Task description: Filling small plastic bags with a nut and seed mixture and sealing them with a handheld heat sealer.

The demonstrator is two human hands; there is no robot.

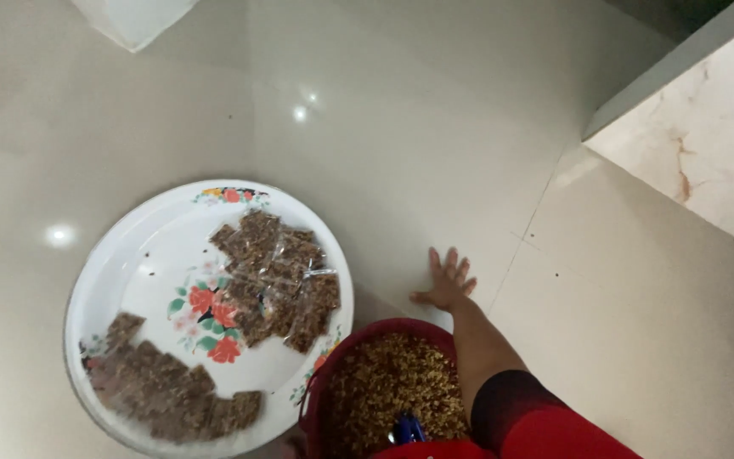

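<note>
Here the person's right hand (445, 280) lies flat on the glossy beige tiled floor (435, 153), palm down, its fingers (450, 259) spread open and gripping nothing; the forearm runs back to a red and black sleeve (528, 416) at the bottom edge. Just beside that arm, toward the left, stands one round red plastic bucket (333, 374) filled with a brown, crumbly grain-like mix, and a small blue object (407, 427), too cut off to identify, pokes up at its near rim. Touching the bucket's left side sits one large round white tray with red flower prints (142, 255). On it lie two groups of flat brown slabs: a cluster of clear-wrapped slabs (278, 280) near the tray's right half, overlapping too much to count exactly, and a second row of brown slabs (163, 391) along its lower left rim. The left hand is out of view.
</note>
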